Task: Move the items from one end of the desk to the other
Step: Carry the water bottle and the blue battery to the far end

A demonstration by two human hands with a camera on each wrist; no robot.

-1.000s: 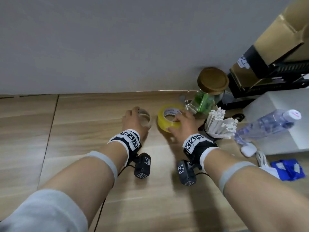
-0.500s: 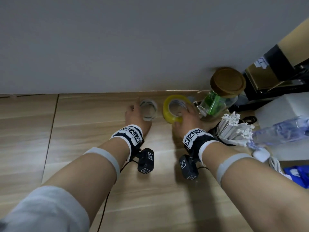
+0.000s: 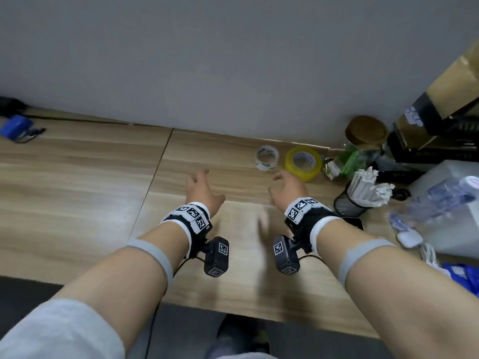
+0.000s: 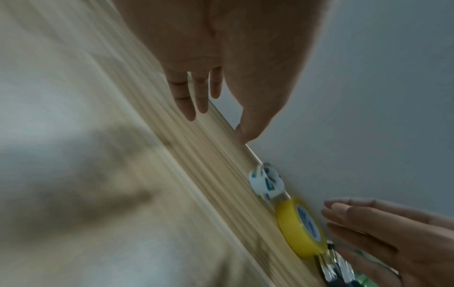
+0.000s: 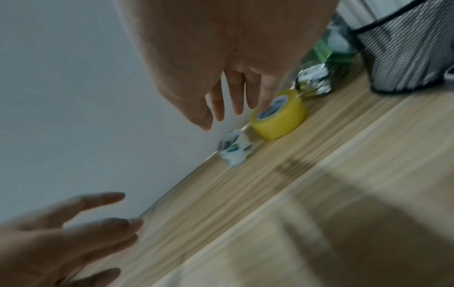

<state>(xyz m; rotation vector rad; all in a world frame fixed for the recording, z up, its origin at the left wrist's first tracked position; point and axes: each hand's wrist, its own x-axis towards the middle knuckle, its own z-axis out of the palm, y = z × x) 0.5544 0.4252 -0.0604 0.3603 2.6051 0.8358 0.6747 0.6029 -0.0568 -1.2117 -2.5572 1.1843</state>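
Tape rolls: clear roll (image 3: 267, 158) and yellow roll (image 3: 303, 163) lie side by side near the wall
Left hand (image 3: 203, 191): fingers spread, holding nothing
Right hand (image 3: 287, 189): fingers relaxed, empty, near the yellow roll

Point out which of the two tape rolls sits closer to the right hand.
The yellow tape roll: it sits just beyond the right hand, while the clear tape roll lies farther left.

Light wood-grain laminate table (image 3: 77, 177) against a grey wall, small clear tape roll with white-and-green core (image 3: 267, 158) beside a yellow tape roll (image 3: 303, 163) near its back edge, black mesh cup of white sticks (image 3: 350, 203), blue object (image 3: 15, 126) at far left.
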